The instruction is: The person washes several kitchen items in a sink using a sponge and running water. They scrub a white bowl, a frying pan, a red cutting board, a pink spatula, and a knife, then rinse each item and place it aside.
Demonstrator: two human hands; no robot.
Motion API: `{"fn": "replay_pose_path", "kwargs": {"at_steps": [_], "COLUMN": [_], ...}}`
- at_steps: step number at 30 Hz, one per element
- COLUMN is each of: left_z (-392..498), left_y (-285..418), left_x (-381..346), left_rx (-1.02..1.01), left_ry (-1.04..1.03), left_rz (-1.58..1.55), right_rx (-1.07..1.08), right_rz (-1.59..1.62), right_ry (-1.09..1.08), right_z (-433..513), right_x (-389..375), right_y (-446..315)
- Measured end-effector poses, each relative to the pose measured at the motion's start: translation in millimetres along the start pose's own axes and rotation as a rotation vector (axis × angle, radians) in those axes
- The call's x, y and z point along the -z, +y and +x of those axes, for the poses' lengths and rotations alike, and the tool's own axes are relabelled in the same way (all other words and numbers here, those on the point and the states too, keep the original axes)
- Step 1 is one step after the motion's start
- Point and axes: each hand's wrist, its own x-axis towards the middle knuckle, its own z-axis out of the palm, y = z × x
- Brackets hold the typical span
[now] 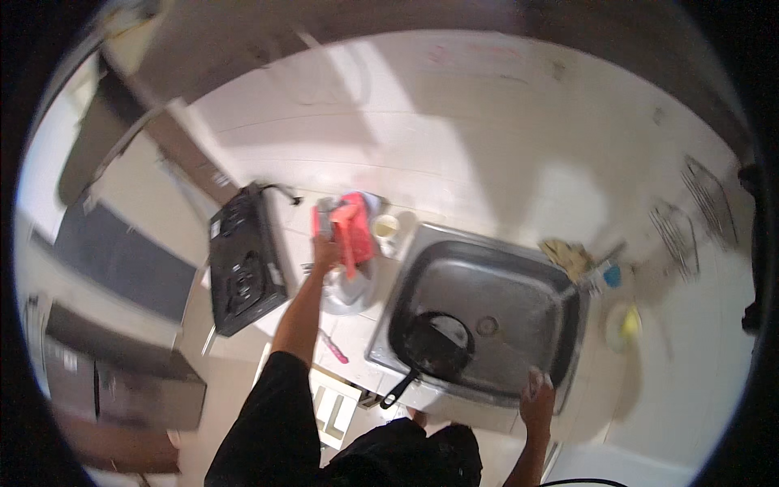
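Note:
A black frying pan (433, 346) lies in the left front of a stainless steel sink (529, 286), its handle over the front rim. My left hand (326, 252) reaches to red items (359, 234) on the tiled counter left of the sink; blur hides whether it grips any of them. Close by are a clear container (350, 292) and a light cup (386, 227). My right hand (538, 389) is over the sink's front right rim, fingers bunched, with whitish patches that may be foam. Whether it holds anything cannot be told.
A black cooktop (246, 268) stands at the left, and a pink-handled knife (335, 348) lies near the counter's front edge. A tan cloth (566, 259), a bottle (599, 279) and a yellow item (630, 322) are right of the sink. Wire racks (675, 237) hang on the wall.

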Motion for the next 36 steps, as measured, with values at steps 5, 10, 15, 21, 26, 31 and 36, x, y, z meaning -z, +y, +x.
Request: {"fn": "replay_pose_path", "kwargs": {"at_steps": [5,10,15,21,26,31,36], "left_z": [-6.7,-28.8,-36.3,-45.3,-62.1,-89.4,-153.7], "left_y": [12.2,44.5,39.6,19.7,38.9,60.2,63.8], "left_x": [10.7,26.1,29.4,27.4,34.1,50.7,67.6], "left_rx": [-0.006,-0.053,-0.073,-0.211,0.031,-0.16,-0.143], "left_ry": [0.061,-0.016,-0.025,-0.139,0.084,0.518,0.612], "left_rz": [0.051,0.035,0.171,0.313,0.011,0.044,-0.255], "right_rx": [-0.203,-0.143,-0.616,-0.488,-0.541,-0.669,-0.319], "right_rz": [0.091,-0.257,0.827,0.121,0.057,0.184,0.231], "right_ry": [0.293,0.488,0.359,0.649,0.823,0.91,0.616], "right_z": [58.4,189.1,275.8,286.3,263.9,195.4,89.8], "right_x": [16.7,13.2,-17.0,-44.1,-45.5,-71.2,-122.3], "right_y": [43.5,138.2,227.4,260.6,228.3,165.5,44.8]}}
